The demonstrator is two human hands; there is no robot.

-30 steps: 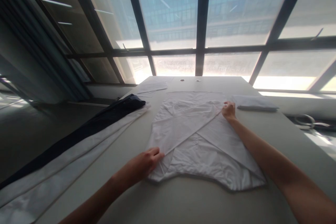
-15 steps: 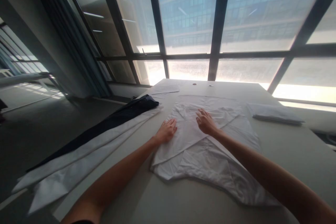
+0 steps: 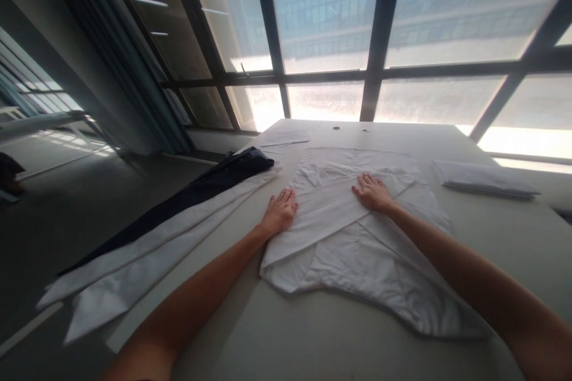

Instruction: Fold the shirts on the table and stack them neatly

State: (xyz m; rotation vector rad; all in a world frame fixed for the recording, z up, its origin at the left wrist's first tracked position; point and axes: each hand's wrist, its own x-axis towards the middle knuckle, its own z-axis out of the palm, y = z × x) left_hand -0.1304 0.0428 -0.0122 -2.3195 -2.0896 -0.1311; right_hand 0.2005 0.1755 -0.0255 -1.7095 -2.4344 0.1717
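At mid-frame, left hand (image 3: 280,212) and right hand (image 3: 373,193) lie flat, holding nothing, maybe smoothing white cloth (image 3: 351,244); next probably needs gentle palms.

The garment (image 3: 353,256) looks like thin, creased matt cloth; the tabletop (image 3: 286,333) is smooth and matt.

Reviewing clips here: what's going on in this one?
A person's left hand rests at the left edge of a wrinkled white garment, the right hand nearer its middle, both palm down. The garment lies on a white table. Dark cloth and long white cloth lie to the left, folded white cloth to the right.
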